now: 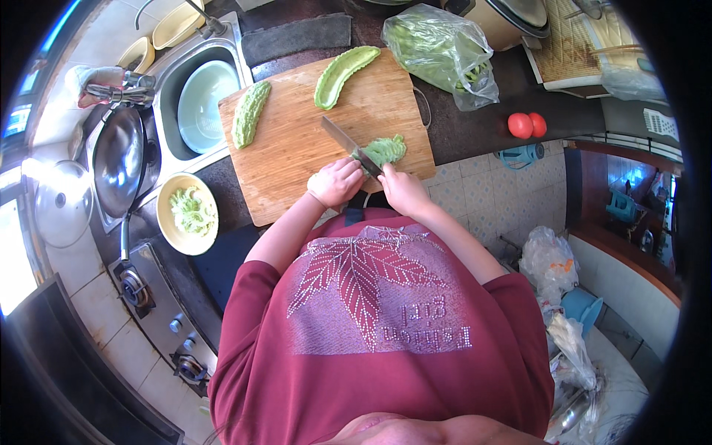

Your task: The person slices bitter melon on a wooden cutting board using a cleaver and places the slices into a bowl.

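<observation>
On a wooden cutting board (289,161), my right hand (405,190) grips a kitchen knife (345,136) by its handle. The blade slants across the board towards the far left. Curled fingers of my left hand (338,181) press on a piece of bitter melon beside the blade; most of that piece is hidden under them. Thin bitter melon slices (387,149) lie in a heap on the blade's right. One bitter melon half (251,115) rests cut side down at the board's left. Another, a hollowed bitter melon half (338,83), lies cut side up at the far edge.
Left of the board stand a cream bowl (163,222) of bitter melon slices and a sink (167,119) holding a pale basin (206,105). A wok (118,161) sits farther left. A plastic bag of green vegetables (439,53) and red tomatoes (521,126) are on the right.
</observation>
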Demonstrator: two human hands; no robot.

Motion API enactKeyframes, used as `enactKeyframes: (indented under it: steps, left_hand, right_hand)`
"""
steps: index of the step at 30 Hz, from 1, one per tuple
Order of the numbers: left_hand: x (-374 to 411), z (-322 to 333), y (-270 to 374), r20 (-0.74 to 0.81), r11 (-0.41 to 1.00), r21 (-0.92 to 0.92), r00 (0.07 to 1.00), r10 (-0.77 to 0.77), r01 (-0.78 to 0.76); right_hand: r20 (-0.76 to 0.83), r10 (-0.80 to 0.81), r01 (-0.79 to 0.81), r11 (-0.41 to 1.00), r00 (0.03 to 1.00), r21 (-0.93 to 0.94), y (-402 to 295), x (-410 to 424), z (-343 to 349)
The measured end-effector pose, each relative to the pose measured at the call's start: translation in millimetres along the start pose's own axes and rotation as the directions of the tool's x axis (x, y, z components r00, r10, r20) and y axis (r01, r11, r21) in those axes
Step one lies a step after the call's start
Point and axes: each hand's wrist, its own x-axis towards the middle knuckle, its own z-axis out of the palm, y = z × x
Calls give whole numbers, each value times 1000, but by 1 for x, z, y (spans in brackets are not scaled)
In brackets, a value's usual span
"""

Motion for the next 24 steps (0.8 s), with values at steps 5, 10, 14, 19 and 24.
enactKeyframes:
  steps: [5, 10, 14, 19, 24]
  left_hand:
    - [0, -2, 0, 27, 1000, -8, 1000, -13, 13]
    - [1, -4, 1, 48, 1000, -7, 999, -20, 20]
    - [-1, -2, 0, 58, 1000, -9, 998, -22, 22]
    - [-3, -1, -1, 62, 1000, -6, 998, -13, 13]
    - [-1, -4, -1, 45, 1000, -15, 999, 5, -5]
  right_hand:
    - [-5, -14, 14, 999, 1000, -29, -2, -12, -12]
    - [26, 0, 1, 999, 1000, -32, -5, -21, -19]
    - [35, 2, -2, 1000, 999, -10, -7, -23, -22]
    - [83, 24, -23, 1000, 996, -16, -11, -20, -25]
    - [98, 41, -39, 999, 994, -22, -10, -17, -21]
